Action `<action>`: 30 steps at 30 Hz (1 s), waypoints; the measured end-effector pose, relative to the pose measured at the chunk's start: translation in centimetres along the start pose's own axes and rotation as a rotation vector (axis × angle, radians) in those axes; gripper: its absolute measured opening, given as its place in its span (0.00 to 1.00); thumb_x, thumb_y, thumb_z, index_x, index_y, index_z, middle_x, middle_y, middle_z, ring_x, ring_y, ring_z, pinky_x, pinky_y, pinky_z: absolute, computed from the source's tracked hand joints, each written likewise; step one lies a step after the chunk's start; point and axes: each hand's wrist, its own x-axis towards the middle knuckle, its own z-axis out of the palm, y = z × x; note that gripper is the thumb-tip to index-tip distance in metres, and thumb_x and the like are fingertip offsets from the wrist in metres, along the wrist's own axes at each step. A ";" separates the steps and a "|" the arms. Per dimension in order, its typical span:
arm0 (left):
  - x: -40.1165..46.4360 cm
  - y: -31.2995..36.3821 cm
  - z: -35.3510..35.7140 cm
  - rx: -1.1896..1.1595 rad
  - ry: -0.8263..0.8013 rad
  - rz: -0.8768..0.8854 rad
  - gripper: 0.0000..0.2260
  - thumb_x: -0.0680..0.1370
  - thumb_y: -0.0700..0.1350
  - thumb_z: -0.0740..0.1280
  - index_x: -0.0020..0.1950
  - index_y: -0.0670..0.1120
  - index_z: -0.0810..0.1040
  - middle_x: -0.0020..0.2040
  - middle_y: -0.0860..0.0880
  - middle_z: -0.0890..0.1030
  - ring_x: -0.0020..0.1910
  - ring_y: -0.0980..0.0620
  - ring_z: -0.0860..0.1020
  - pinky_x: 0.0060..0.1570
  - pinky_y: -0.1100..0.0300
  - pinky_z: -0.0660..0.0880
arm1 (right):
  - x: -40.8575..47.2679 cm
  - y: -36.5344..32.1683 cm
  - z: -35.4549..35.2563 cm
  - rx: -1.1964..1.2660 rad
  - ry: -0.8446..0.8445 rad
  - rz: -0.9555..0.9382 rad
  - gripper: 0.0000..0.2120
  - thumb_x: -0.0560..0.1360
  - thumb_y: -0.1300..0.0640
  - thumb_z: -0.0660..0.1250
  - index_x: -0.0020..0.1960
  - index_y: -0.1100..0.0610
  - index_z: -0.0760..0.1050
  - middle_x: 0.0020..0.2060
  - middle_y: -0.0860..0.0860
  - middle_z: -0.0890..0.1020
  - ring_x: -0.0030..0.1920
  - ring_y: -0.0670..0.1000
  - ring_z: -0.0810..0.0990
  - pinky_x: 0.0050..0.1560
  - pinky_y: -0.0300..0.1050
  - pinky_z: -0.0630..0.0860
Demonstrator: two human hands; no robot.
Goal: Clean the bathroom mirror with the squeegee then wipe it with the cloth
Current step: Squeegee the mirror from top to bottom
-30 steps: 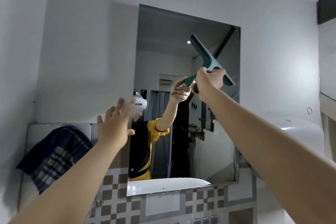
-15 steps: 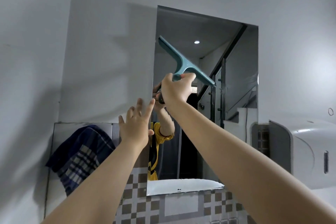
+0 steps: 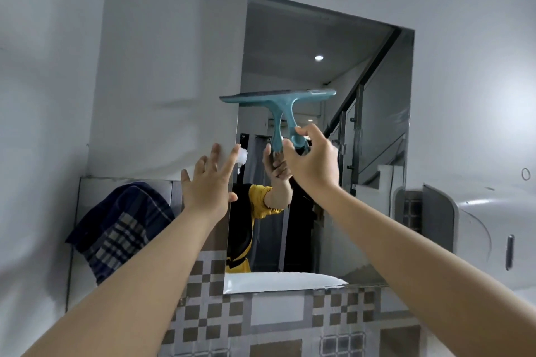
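Right hand (image 3: 311,165) raised, fingers closed around the handle of the teal squeegee (image 3: 280,104); blade level, lying across the left half of the mirror (image 3: 371,153) about mid-height, one end jutting past the left edge. Left hand (image 3: 207,185) empty, fingers spread wide, at the mirror's left edge; contact with wall or glass unclear. Dark checked cloth (image 3: 121,226) draped left of the mirror, above the tiles (image 3: 278,324). White dispenser (image 3: 475,226) at right.
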 end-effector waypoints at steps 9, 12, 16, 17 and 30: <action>-0.7 0.5 -0.1 0.078 -0.027 -0.001 0.43 0.73 0.57 0.67 0.75 0.57 0.38 0.77 0.40 0.52 0.70 0.36 0.63 0.65 0.36 0.66 | 5.0 4.1 -6.0 -0.210 -0.112 -0.191 0.16 0.72 0.45 0.70 0.59 0.45 0.78 0.40 0.40 0.79 0.36 0.46 0.74 0.35 0.41 0.69; -0.9 0.9 -0.2 0.087 -0.060 -0.021 0.48 0.69 0.61 0.70 0.75 0.57 0.37 0.76 0.39 0.54 0.69 0.35 0.64 0.63 0.38 0.68 | 6.3 5.2 -7.7 -0.237 -0.142 -0.250 0.15 0.72 0.47 0.71 0.59 0.44 0.79 0.39 0.39 0.80 0.33 0.42 0.72 0.33 0.39 0.67; -0.9 1.3 0.6 0.109 -0.054 -0.036 0.57 0.63 0.62 0.74 0.74 0.58 0.32 0.75 0.38 0.56 0.66 0.36 0.68 0.61 0.41 0.71 | 8.0 7.0 -10.0 -0.283 -0.190 -0.330 0.16 0.72 0.47 0.71 0.59 0.45 0.79 0.34 0.37 0.77 0.30 0.39 0.70 0.30 0.38 0.65; -1.0 1.4 0.9 0.111 -0.046 -0.037 0.59 0.62 0.62 0.75 0.73 0.58 0.31 0.75 0.38 0.56 0.65 0.36 0.69 0.60 0.41 0.71 | 8.4 7.5 -10.5 -0.299 -0.200 -0.344 0.16 0.72 0.46 0.71 0.59 0.44 0.79 0.34 0.37 0.77 0.30 0.39 0.71 0.30 0.38 0.66; -1.1 2.1 1.8 0.138 0.045 -0.079 0.59 0.63 0.54 0.76 0.73 0.58 0.30 0.77 0.42 0.52 0.62 0.40 0.72 0.60 0.47 0.73 | 10.1 12.8 -15.2 -0.331 -0.237 -0.425 0.15 0.73 0.50 0.72 0.59 0.48 0.80 0.32 0.35 0.73 0.27 0.38 0.67 0.29 0.37 0.62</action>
